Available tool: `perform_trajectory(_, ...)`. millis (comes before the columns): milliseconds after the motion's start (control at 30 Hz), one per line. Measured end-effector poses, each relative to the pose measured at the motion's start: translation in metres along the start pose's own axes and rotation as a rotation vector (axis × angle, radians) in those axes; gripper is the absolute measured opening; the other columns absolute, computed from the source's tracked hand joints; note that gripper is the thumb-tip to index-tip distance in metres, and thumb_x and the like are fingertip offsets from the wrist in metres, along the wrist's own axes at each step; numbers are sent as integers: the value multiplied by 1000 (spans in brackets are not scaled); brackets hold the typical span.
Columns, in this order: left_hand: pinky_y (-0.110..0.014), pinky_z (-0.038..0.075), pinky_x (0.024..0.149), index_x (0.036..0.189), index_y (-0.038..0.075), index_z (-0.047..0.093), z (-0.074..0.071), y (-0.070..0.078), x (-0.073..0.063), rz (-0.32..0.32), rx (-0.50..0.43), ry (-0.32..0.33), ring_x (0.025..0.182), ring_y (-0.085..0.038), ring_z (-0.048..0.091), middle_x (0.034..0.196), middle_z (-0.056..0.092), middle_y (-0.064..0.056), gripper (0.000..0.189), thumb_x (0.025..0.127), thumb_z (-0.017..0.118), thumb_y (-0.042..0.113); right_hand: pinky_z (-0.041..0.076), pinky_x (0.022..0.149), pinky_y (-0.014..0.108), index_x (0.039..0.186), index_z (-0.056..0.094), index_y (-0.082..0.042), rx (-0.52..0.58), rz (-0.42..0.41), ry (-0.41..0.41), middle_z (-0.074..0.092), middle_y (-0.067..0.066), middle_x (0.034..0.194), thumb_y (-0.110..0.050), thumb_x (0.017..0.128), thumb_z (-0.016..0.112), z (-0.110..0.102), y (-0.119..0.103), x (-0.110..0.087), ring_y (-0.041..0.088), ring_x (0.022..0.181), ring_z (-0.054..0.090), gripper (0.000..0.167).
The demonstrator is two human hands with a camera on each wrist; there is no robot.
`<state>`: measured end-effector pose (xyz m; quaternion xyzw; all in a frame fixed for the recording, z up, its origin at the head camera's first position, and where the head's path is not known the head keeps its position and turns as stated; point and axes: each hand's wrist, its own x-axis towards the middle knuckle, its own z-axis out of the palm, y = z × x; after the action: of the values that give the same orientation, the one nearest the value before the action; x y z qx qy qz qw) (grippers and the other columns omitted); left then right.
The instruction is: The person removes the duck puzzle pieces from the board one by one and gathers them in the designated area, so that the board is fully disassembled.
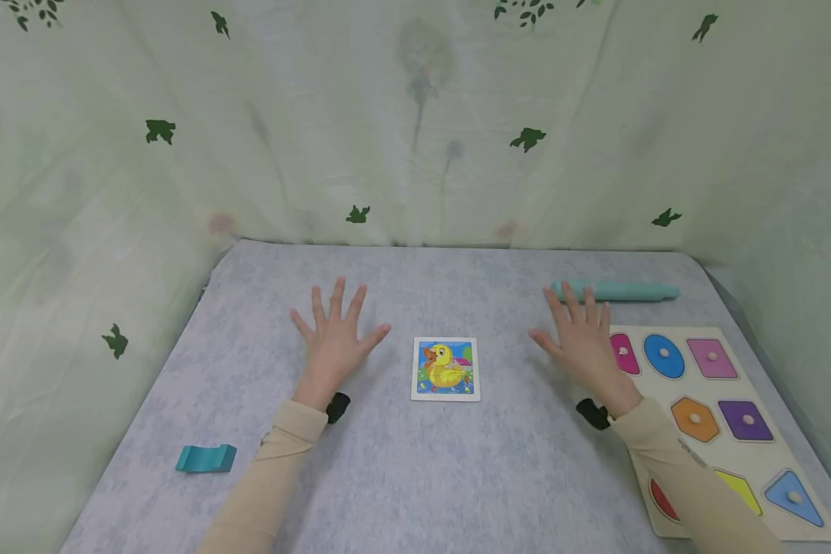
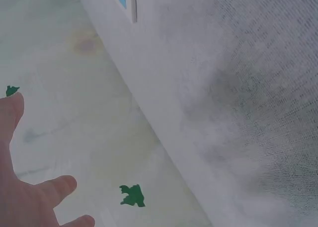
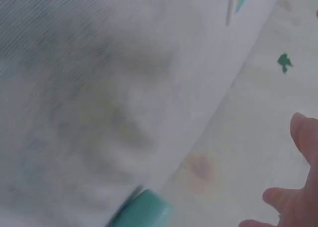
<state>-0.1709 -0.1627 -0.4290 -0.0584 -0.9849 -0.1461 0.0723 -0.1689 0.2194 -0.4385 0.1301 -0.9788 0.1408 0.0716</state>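
Note:
Between my two hands lies a small square duck puzzle with a white frame, its corner also showing at the top of the left wrist view. My left hand, fingers spread wide, is to the left of the puzzle and holds nothing. On the other side my right hand is spread too, with nothing in its grasp. Its fingertips overlap the left end of a teal rolling-pin-like cylinder in the head view. The right forearm covers part of a shape peg board.
A teal wavy block lies at the left front of the grey cloth-covered table. The peg board fills the right side, with knobbed pieces in several colours. A pale curtain with green leaf and bird prints stands behind and at the sides.

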Motion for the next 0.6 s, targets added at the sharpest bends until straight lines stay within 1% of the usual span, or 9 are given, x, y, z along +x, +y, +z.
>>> perform_trajectory(100,-71,-10,99,154,20,23,-3,6,-2,32,1,-36,141,-41,-14,160,2,-9,81,90,49,63,6,106,66,151,25,-5,0,-71,-11,17,23,154,-38,93,61,2,-13,7,50,138,6,76)
perform_trajectory(200,-69,-3,102,153,19,24,-2,12,-5,96,-14,-78,142,-40,-6,159,5,-10,77,93,50,58,14,107,63,149,29,-3,24,-149,-31,24,24,152,-35,92,64,7,-31,14,48,138,13,75)
perform_trajectory(267,-68,2,104,153,17,27,1,15,-8,155,-51,-108,143,-40,1,159,9,-11,73,94,52,52,18,107,60,148,31,-4,73,-200,-54,28,22,151,-32,91,66,12,-43,18,46,137,19,73)
perform_trajectory(367,-65,11,105,151,14,31,10,17,-15,243,-123,-154,142,-37,14,157,18,-11,67,96,55,44,26,106,55,148,34,-5,181,-264,-113,32,21,149,-27,90,68,23,-61,24,42,135,27,70)
perform_trajectory(467,-60,17,107,149,12,35,20,18,-24,304,-219,-220,140,-33,23,155,25,-10,62,97,55,40,32,104,52,148,36,-9,285,-280,-194,36,17,148,-24,90,69,35,-77,28,36,133,33,68)
perform_trajectory(533,-57,20,107,147,11,37,26,19,-29,331,-274,-260,138,-31,28,153,29,-10,60,97,55,38,33,104,49,147,37,-11,333,-277,-247,38,15,147,-23,90,69,42,-85,31,33,132,35,66)
perform_trajectory(600,-56,24,106,145,9,41,32,20,-34,362,-316,-287,136,-31,32,150,34,-10,57,98,55,35,34,103,48,146,39,-12,371,-277,-284,40,14,145,-23,90,69,50,-92,34,31,132,37,64)
